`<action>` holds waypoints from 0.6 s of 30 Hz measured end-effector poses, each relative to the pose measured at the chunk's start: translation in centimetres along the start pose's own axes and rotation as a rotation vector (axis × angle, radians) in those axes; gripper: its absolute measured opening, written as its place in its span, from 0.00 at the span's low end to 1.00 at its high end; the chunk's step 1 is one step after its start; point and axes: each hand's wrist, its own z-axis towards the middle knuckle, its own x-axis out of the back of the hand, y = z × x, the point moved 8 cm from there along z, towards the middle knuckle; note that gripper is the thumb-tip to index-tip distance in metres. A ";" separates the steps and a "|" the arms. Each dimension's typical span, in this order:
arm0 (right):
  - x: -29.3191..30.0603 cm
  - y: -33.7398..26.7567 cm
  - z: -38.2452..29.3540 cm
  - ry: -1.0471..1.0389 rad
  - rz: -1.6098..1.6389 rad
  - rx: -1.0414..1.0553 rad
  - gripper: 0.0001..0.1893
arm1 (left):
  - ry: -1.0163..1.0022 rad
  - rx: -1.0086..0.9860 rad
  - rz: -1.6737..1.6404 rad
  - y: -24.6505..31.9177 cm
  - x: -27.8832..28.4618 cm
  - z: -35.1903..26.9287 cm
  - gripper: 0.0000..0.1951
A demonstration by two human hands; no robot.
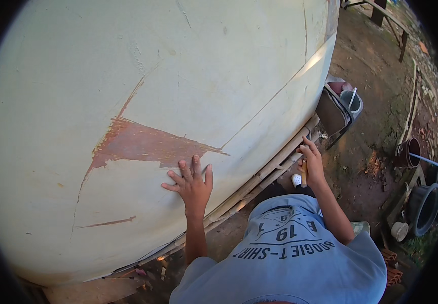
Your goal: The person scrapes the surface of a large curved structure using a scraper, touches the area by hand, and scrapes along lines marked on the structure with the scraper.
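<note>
A broad pale panel (70, 95), perhaps painted, fills the left and middle of the view. Its coating is gone over a reddish-brown patch (143, 142) with ragged, scratched edges. My left hand (193, 186) rests on the panel with fingers spread, its fingertips at the patch's lower right edge; it holds nothing. Beyond the panel's near edge, my right hand (313, 161) grips a wooden-handled tool (304, 174). The tool's working end is mostly hidden by the fingers, so its kind is unclear. Thin cracks or scored lines run from the patch's corners.
Bamboo poles (257, 178) run beneath the panel's near edge. A chair-like seat (335, 110) holds a grey container (351, 99) with a stick in it. On the dirt ground at right stand a dark bucket (408, 152), a grey basin (418, 212) and a wooden bench (388, 15).
</note>
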 end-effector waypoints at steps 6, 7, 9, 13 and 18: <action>-2.2 2.7 -3.1 0.041 0.022 0.025 0.26 | -0.042 -0.104 0.013 0.7 -0.2 -0.1 0.45; -3.1 2.3 -4.2 0.031 -0.019 0.037 0.26 | -0.045 -0.123 -0.001 0.8 0.0 -0.2 0.45; -4.7 2.1 -6.1 0.046 -0.049 0.046 0.26 | -0.085 -0.133 -0.041 0.6 0.0 -0.1 0.45; -8.8 2.3 -9.2 -0.010 -0.108 0.071 0.26 | -0.144 -0.209 -0.113 0.3 0.6 -0.3 0.45; -15.7 1.9 -11.3 -0.076 -0.063 0.124 0.24 | -0.290 -0.306 -0.215 0.4 0.9 -0.3 0.46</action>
